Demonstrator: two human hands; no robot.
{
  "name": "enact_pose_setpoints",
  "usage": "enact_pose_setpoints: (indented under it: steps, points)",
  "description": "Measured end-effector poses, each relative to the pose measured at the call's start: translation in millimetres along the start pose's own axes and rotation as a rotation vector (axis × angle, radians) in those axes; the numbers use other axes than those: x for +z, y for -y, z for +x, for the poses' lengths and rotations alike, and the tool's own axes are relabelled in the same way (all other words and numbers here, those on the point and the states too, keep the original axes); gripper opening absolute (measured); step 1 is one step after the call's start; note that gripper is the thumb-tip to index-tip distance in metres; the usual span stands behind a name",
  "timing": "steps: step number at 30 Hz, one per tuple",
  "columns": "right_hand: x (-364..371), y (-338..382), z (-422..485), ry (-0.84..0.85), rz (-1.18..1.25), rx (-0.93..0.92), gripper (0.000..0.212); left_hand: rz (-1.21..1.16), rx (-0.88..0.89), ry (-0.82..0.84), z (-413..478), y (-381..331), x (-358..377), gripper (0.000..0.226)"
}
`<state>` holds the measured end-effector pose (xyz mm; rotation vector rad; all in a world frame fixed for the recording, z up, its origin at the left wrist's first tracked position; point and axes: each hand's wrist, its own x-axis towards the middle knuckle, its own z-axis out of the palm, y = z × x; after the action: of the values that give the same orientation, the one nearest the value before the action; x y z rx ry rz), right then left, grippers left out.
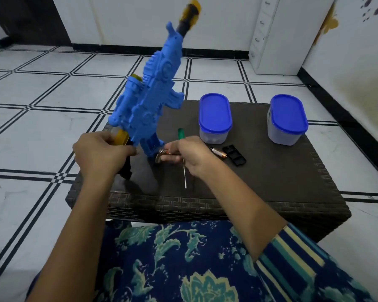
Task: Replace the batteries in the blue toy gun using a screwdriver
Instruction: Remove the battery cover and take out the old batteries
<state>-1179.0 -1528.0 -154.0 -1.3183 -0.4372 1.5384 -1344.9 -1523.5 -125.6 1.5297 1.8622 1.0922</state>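
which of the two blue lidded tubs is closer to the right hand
The left tub, just behind the right hand pinching a battery; the other tub stands farther off to the right.

White floor [42, 127] tiles edged with black lines spread all round. Far off stand white walls [129, 18] with black skirting [118, 48]. A white drawer cabinet [277, 35] stands far right. A dark woven table [282, 182] sits near.

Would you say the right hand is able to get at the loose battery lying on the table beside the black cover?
Probably yes: the loose battery lies just right of the right hand with nothing between them. But it pinches a second battery, so that likely has to go in first.
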Motion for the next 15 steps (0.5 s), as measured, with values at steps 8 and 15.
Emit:
enact_pose_setpoints:
  steps: [8,15]
  points:
    - [6.6,-19.2,11.4,-0.234,-0.278,-0.151,0.017,-0.072,-0.081,0.013,0.7,1.5,13.5,0.034]
    - [24.4,-62.7,-7.1,-0.343,-0.879,-0.588,0.021,-0.011,-0.04,-0.062,-0.2,5.0,23.9,0.035]
